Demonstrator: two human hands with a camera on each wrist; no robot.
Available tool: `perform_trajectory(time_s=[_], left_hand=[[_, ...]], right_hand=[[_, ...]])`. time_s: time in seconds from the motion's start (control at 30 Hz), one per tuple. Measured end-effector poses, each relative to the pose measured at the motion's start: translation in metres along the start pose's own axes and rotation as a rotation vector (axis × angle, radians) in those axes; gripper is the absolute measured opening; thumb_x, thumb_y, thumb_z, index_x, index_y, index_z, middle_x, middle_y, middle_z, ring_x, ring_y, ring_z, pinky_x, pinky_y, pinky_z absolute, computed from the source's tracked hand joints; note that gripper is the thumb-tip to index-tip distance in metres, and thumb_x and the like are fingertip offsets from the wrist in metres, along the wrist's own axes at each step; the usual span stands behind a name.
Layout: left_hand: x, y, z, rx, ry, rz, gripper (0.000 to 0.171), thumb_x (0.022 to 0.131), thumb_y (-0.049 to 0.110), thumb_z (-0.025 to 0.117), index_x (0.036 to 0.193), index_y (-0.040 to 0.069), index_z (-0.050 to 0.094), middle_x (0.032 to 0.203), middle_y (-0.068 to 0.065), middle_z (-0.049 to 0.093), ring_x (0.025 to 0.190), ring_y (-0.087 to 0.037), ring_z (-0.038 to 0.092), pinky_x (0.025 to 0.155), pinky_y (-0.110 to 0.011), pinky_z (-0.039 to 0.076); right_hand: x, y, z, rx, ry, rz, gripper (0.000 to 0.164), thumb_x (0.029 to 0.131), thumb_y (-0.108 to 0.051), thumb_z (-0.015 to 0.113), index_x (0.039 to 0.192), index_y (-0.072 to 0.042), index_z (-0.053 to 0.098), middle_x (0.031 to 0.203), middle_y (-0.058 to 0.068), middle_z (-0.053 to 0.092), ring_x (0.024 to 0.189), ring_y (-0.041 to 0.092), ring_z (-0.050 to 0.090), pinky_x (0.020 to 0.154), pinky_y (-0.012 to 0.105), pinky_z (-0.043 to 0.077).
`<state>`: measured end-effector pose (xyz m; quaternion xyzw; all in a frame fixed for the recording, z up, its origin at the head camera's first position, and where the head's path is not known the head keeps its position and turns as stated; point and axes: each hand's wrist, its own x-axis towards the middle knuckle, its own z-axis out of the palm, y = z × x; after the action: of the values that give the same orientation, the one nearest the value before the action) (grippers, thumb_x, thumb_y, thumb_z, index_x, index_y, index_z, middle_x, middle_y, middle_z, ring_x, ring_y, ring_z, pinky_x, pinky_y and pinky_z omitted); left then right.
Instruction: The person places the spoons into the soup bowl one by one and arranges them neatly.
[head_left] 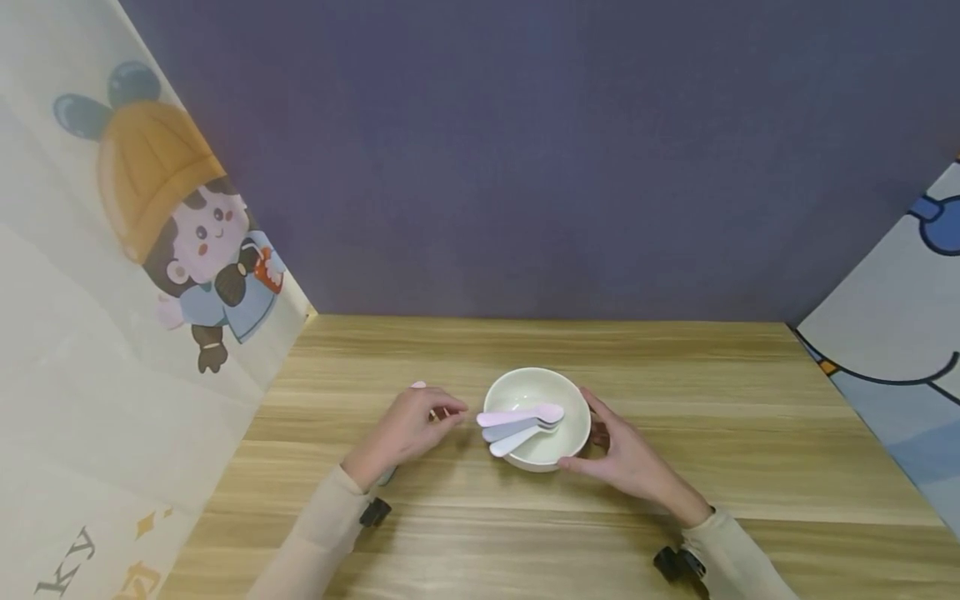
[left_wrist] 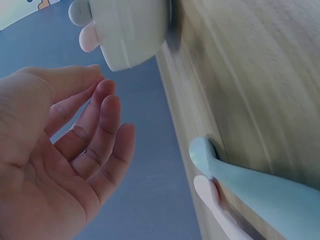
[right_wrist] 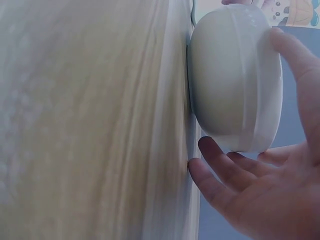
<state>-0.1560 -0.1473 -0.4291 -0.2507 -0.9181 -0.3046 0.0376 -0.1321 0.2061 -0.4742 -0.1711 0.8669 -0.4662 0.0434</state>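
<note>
A cream bowl stands on the wooden table, holding a pink spoon, a grey-purple spoon and a white spoon. Their handles stick out over its left rim. My right hand holds the bowl's right side, thumb at the near rim and some fingers along the far side. To the left of the handles hovers my left hand, its fingers loosely bent with nothing between them. Below it on the table lie a teal spoon and another pink spoon, mostly hidden in the head view.
A dark blue panel rises behind the wooden table. Printed light panels flank it, one with a cartoon child at left, one at right. Small black devices are strapped at both wrists.
</note>
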Motion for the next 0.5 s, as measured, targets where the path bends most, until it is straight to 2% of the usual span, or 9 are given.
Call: perform_trajectory(time_s=[0.2,0.37,0.5], left_hand=[[-0.007,-0.007,-0.003,-0.045,0.001,-0.018,0.016,0.096,0.011,0.076,0.11,0.007,0.083,0.105,-0.005,0.082,0.085,-0.011,0.072,0.077,-0.026,0.061],[-0.012,-0.014,-0.005,-0.065,0.0,-0.053,0.017,0.097,0.009,0.075,0.111,0.005,0.083,0.105,-0.007,0.082,0.083,-0.01,0.07,0.075,-0.024,0.059],[-0.017,-0.02,-0.007,-0.048,0.011,-0.072,0.017,0.096,0.01,0.075,0.111,0.006,0.083,0.103,-0.004,0.082,0.081,-0.009,0.069,0.075,-0.028,0.06]], right_hand=[[0.001,0.0,0.002,0.008,-0.005,0.019,0.125,0.079,-0.036,0.096,0.168,0.002,0.017,0.147,0.03,0.059,0.121,0.032,0.072,0.101,0.035,0.06],[0.004,0.0,0.004,0.078,-0.018,0.02,0.126,0.078,-0.031,0.097,0.168,0.001,0.016,0.156,0.033,0.05,0.126,0.037,0.069,0.099,0.027,0.059],[0.005,0.0,0.005,0.08,-0.022,0.008,0.127,0.077,-0.031,0.098,0.168,0.001,0.016,0.16,0.032,0.045,0.129,0.039,0.067,0.099,0.026,0.059]])
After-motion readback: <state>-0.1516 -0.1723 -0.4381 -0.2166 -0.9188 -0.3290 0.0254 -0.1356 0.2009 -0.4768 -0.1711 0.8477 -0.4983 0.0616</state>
